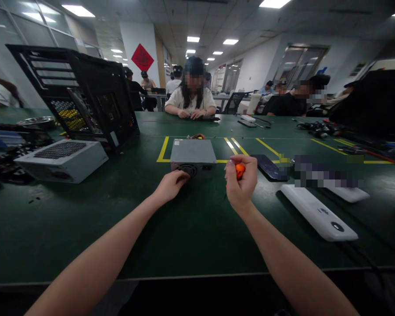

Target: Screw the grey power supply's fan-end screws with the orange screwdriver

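Note:
A grey computer power supply (193,151) sits on the green table in front of me, its fan grille and power socket facing me. At the lower left of that face is my left hand (171,184), fingers drawn together with their tips at the fan grille. Whether they pinch something small is hidden. To the right of the power supply, my right hand (242,182) is wrapped round the orange handle of a screwdriver (240,171). Its thin dark shaft points down below the fist, apart from the power supply.
A black computer case (118,105) and a second power supply (64,160) stand at left. On the right lie a dark phone (269,166) and a white power bank (317,210) with a cable. Yellow tape (164,149) marks the table (197,245). A person (191,98) sits opposite.

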Available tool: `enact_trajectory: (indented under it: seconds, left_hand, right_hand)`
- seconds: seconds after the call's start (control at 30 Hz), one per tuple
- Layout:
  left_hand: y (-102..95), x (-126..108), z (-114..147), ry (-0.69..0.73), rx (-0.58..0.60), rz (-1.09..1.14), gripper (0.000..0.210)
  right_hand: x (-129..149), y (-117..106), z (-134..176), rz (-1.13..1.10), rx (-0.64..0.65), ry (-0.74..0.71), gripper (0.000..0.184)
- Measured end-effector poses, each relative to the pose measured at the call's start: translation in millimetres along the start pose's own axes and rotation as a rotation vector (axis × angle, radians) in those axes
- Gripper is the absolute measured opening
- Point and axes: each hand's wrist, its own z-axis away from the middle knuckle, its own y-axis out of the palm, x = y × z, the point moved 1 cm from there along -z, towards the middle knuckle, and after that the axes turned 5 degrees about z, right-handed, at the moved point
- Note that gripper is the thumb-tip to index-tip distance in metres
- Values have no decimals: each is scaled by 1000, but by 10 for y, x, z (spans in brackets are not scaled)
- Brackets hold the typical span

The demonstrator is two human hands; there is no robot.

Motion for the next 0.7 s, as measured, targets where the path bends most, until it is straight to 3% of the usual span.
enact_trajectory:
  seconds: [0.1, 0.2, 0.33, 0.57, 0.7]
  left_hand:
    - [9, -22, 14, 26, 72, -164, 22]
    - [42, 3, 16, 39, 141, -184, 21]
    - [85, 67, 9, 62, 129, -193, 20]
    - [144, 1, 28, 151, 44, -259, 27]
    - [226, -78, 36, 247, 71, -336, 25]
  right_hand:
    - [25, 36, 16, -54, 84, 106, 10]
    - [27, 81, 7, -159, 197, 293, 20]
    - [2, 114, -22, -317, 207, 475, 32]
    - [41, 94, -55, -495, 182, 565, 45]
    - [75, 89, -62, -532, 189, 574, 45]
